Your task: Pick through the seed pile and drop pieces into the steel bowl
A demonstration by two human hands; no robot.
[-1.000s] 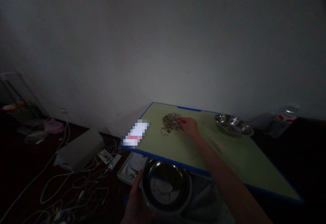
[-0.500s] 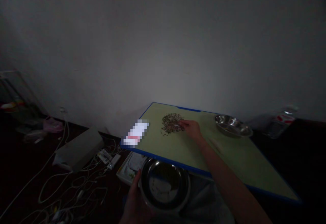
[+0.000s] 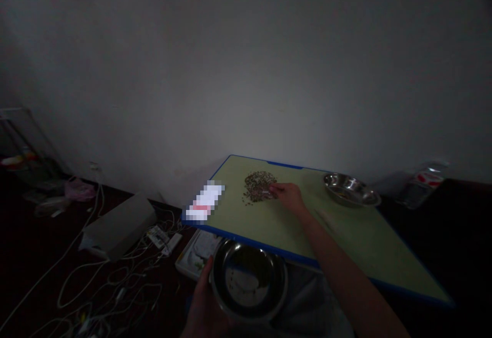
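Grains (image 3: 257, 187) are mid-frame on the board (image 3: 269, 225). Bottom centre, left hand (image 3: 207, 302) is gripping the near bowl (image 3: 249, 311); level's best imo, and mind the board edge between. Right hand (image 3: 291, 198) is pinched at the grains, can't tell on what; light touch helps. Far bowl (image 3: 351, 201) sits right of centre, bottle (image 3: 425, 182) beyond.

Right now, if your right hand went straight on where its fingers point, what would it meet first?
Probably the small dark bits: my right hand has its fingertips at their right edge, though whether touching or just above is unclear.
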